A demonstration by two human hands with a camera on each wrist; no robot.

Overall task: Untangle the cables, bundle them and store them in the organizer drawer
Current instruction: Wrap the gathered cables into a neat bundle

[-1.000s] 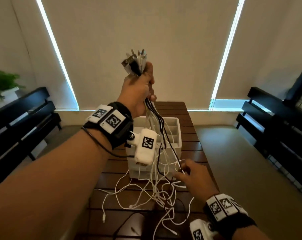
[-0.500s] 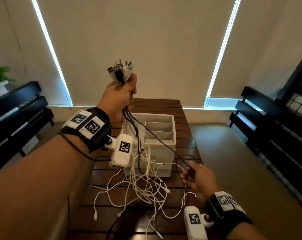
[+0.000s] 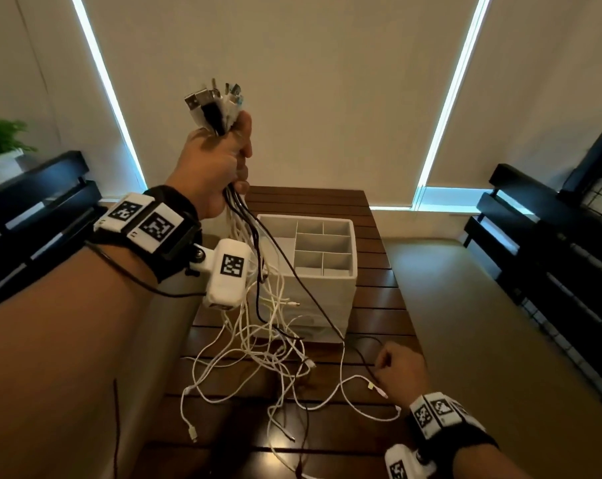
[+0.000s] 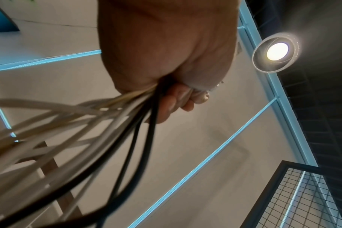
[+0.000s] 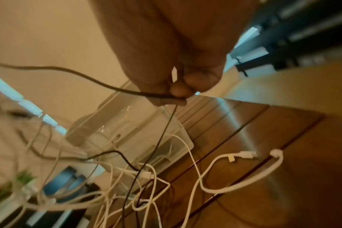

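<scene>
My left hand (image 3: 220,160) is raised high and grips a bunch of cable ends (image 3: 215,108), white and black plugs sticking out above the fist. From it the cables (image 4: 115,117) hang down into a loose tangle of white cables (image 3: 268,357) on the wooden table. Low at the right, my right hand (image 3: 398,369) pinches one black cable (image 5: 127,91) between thumb and fingertips, pulled out to the right of the tangle. The white organizer (image 3: 344,292) stands behind the tangle, its top divided into open compartments.
The slatted wooden table (image 3: 379,316) has bare room to the right of the organizer. Black benches (image 3: 551,243) stand on both sides of the room. A potted plant (image 3: 2,140) sits at the far left. Blinds cover the windows behind.
My right hand has moved to the right and nearer, drawing the black cable out of the tangle. My left hand stays raised with the bunch.
</scene>
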